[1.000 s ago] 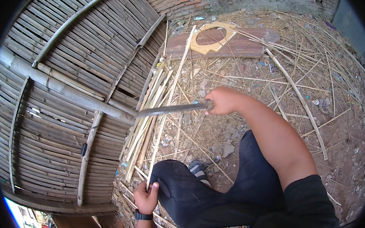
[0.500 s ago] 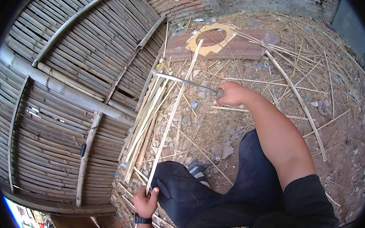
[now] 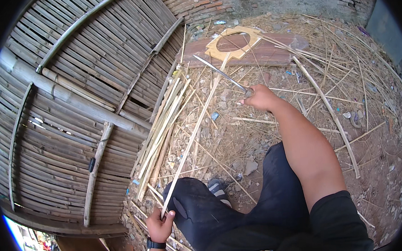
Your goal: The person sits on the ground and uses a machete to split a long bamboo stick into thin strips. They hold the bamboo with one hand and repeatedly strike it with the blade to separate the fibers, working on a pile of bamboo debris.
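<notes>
My left hand [image 3: 160, 227], at the lower left beside my knee, is closed around the near end of a long pale bamboo strip [image 3: 193, 137]. The strip slants away up and to the right, its far end near a yellowish wooden piece with a round opening [image 3: 212, 48]. Farther off, my right hand [image 3: 260, 98] grips the handle of a long knife [image 3: 225, 75]. Its narrow blade points up and left and crosses the strip near the far end. Whether blade and strip touch, I cannot tell.
A brown board [image 3: 277, 55] lies under the wooden piece. Split bamboo strips [image 3: 166, 128] are heaped along the bamboo slat wall [image 3: 57, 135] at left. Loose strips and shavings litter the ground at right. A brick wall [image 3: 192, 2] stands at the back.
My right hand has moved slightly up and right, and the knife tip has swung upward along the strip toward its far end. My left hand stays almost in place, still holding the strip.
</notes>
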`<state>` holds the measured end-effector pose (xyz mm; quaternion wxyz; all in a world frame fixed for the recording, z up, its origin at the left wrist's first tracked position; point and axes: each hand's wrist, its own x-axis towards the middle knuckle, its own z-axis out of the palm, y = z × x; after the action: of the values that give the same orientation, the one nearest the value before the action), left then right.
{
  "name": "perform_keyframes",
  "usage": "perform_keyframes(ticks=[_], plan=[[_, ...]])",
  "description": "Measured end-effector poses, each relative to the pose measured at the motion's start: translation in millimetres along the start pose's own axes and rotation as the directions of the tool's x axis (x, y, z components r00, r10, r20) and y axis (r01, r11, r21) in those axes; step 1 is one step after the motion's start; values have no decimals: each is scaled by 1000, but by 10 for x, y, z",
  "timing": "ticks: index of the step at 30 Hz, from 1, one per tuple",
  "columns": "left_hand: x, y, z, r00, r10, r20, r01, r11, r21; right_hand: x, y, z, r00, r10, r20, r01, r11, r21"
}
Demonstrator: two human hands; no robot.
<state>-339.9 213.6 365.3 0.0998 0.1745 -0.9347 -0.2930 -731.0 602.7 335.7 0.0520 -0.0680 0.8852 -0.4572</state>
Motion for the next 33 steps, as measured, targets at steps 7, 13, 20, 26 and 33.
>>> perform_keyframes(ticks=[7, 13, 20, 26, 33], plan=[[74, 79, 155, 997, 34, 73, -29, 997, -64, -457, -703, 223, 830, -316, 459, 480, 825, -298], [15, 15, 62, 982, -1, 187, 46, 971, -233, -433, -790, 124, 846, -261, 466, 384, 903, -193], [-47, 39, -28, 978, -59, 200, 89, 985, -148, -198, -258, 12, 962, -274, 0, 268, 940, -213], [106, 114, 154, 993, -6, 120, 41, 954, -298, -597, -835, 406, 719, -511, 471, 681, 654, -330], [33, 65, -55, 994, 10, 106, 12, 980, -197, -125, -401, 21, 990, -138, 39, 139, 990, -35]])
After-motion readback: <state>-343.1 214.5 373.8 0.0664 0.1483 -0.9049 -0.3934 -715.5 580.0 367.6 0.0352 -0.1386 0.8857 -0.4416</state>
